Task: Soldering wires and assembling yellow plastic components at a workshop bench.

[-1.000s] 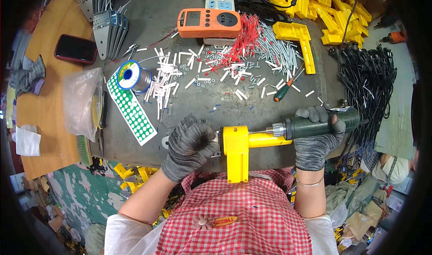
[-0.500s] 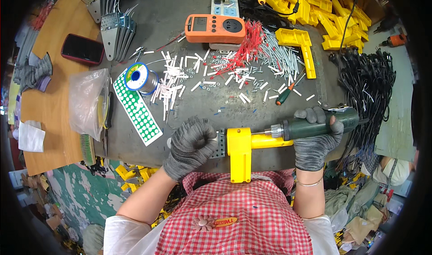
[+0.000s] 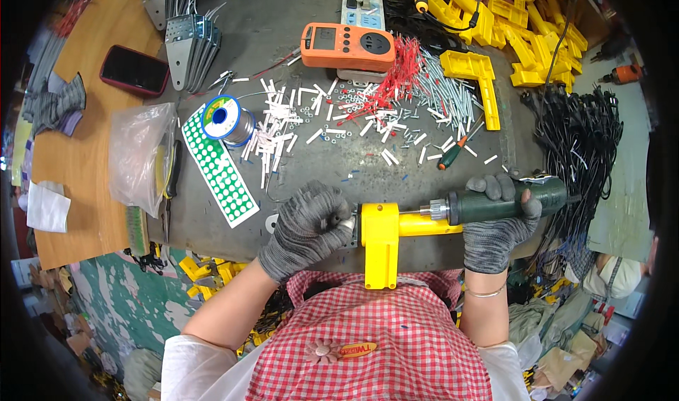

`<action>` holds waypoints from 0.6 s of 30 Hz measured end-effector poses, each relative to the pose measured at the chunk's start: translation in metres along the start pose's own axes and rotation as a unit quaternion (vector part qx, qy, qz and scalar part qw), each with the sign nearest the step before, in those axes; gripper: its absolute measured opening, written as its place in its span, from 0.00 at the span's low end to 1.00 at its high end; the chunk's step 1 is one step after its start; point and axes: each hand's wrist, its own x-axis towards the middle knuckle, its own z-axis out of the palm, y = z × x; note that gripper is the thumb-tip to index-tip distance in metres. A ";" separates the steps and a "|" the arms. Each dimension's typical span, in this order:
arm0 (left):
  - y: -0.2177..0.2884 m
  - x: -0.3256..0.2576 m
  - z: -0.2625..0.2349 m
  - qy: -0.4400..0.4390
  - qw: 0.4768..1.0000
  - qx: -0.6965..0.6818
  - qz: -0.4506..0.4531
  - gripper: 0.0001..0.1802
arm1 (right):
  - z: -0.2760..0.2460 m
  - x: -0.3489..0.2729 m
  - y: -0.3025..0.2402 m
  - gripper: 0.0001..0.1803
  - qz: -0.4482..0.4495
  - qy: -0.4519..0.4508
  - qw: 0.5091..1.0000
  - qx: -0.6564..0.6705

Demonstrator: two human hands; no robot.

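My left hand [image 3: 308, 224], in a grey knit glove, is closed around a grey metal plate [image 3: 271, 223]. Its rounded end pokes out left of the glove, and most of the plate is hidden. Against the plate's other end lies a yellow plastic L-shaped housing [image 3: 380, 245], one arm pointing toward me. My right hand [image 3: 495, 238], gloved with a bare fingertip showing, wraps round a dark green electric screwdriver [image 3: 475, 207]. The screwdriver lies level above the housing's other arm, its bit pointing left to the housing's upper part. Whether the bit meets a screw cannot be seen.
Beyond my hands lie white sleeves [image 3: 276, 118], long screws [image 3: 453, 83], red wires [image 3: 402, 68] and a hand screwdriver [image 3: 453, 153]. An orange meter [image 3: 346, 47] stands behind. Solder spool [image 3: 240, 126] and sticker sheet [image 3: 223, 178] sit left, black cables [image 3: 580, 139] right, yellow housings [image 3: 530, 40] far right.
My left hand has slid right along the plate, covering its perforated end beside the housing. The right hand still holds the electric screwdriver. The view has shifted slightly.
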 end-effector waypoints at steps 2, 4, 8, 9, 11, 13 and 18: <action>-0.001 0.001 0.000 0.004 1.000 0.004 0.028 0.12 | 0.001 -0.001 0.000 0.17 -0.005 -0.004 1.000 0.006; -0.005 0.001 -0.002 -0.004 0.999 -0.015 0.031 0.12 | 0.004 -0.001 0.001 0.17 -0.005 -0.002 1.000 0.005; -0.005 0.001 -0.002 -0.005 0.999 -0.018 0.036 0.11 | 0.007 0.000 0.002 0.17 -0.004 0.004 1.000 0.008; -0.004 0.002 -0.001 -0.005 0.999 -0.018 0.037 0.11 | 0.008 0.000 0.002 0.17 -0.005 0.004 1.000 0.007; -0.001 0.002 0.001 0.010 1.000 0.022 0.018 0.11 | 0.010 0.001 0.003 0.17 -0.003 -0.001 1.000 0.002; -0.002 0.001 0.000 0.010 1.000 0.011 0.019 0.11 | 0.009 0.005 0.004 0.18 0.003 -0.009 1.000 0.002; -0.001 0.001 0.004 0.025 0.999 0.028 0.018 0.11 | 0.012 0.011 0.007 0.18 0.010 -0.013 1.000 0.000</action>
